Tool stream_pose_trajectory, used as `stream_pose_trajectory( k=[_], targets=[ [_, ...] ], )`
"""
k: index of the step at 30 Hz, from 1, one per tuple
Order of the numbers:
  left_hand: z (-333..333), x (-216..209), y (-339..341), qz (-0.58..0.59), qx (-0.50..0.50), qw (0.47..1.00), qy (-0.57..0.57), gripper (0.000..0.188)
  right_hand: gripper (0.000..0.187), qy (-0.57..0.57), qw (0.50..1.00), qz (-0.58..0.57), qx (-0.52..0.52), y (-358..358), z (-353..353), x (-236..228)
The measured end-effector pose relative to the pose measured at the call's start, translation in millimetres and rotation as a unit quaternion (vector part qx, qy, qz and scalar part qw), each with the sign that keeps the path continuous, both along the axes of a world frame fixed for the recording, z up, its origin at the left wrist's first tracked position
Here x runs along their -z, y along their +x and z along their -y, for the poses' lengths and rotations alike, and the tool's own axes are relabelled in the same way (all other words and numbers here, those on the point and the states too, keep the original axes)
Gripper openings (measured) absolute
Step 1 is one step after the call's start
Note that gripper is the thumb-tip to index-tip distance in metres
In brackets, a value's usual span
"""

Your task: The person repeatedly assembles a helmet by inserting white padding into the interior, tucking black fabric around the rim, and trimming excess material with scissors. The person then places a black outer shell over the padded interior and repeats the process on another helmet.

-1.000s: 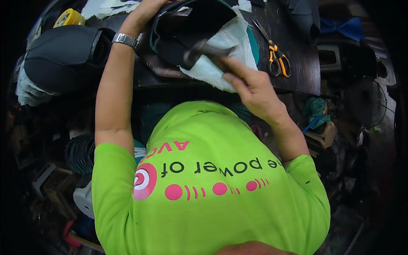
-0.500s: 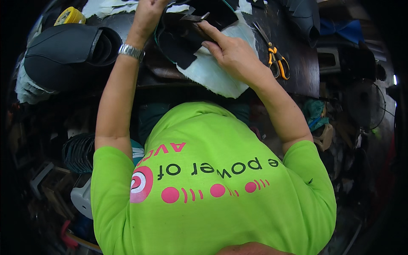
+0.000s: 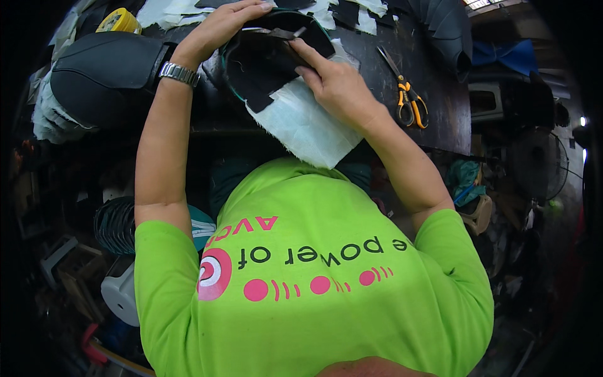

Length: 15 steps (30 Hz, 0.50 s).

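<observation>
My left hand (image 3: 217, 31) lies along the far left rim of a black curved piece (image 3: 248, 69) with a thin green edge, its fingers stretched out and its thumb hidden. Inside the piece, a dark tool with a small metal head, which looks like a hammer (image 3: 298, 32), is held in my right hand (image 3: 336, 81), index finger laid along it. Most of its handle is out of sight under my hand. Pale frayed cloth (image 3: 308, 129) spreads from the black piece past the table's near edge, below my right hand.
Scissors with orange and black handles (image 3: 411, 107) lie right of my right hand on the dark table (image 3: 449, 125). At the left are a black padded form (image 3: 103, 78) and a yellow roll (image 3: 119, 22). Cloth scraps (image 3: 370, 19) and stacked black pieces (image 3: 446, 38) lie farther back.
My left hand has come down and its fingers now reach along the rim. The black piece and cloth have shifted toward me, and the tool's head sits a little lower.
</observation>
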State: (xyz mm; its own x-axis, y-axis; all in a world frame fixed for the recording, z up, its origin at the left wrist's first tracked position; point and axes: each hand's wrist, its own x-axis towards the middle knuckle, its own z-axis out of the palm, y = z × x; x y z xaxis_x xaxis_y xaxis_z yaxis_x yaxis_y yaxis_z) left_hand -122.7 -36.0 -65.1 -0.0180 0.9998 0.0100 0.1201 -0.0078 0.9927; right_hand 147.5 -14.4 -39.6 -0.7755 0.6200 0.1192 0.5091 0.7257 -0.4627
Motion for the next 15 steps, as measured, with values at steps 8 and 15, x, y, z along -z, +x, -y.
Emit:
stream_pose_trajectory(
  k=[8,15],
  targets=[
    [-14.8,6.0,-33.5,-0.219,0.017,0.972,0.078,0.045,0.047,0.016,1.0,0.022,0.006,-7.2,2.3,-7.8],
    [-25.9,3.1,-24.3,-0.256,-0.018,0.966,-0.042,0.044,0.046,0.015,1.0,0.0,0.003,-3.7,5.1,-11.5]
  ],
)
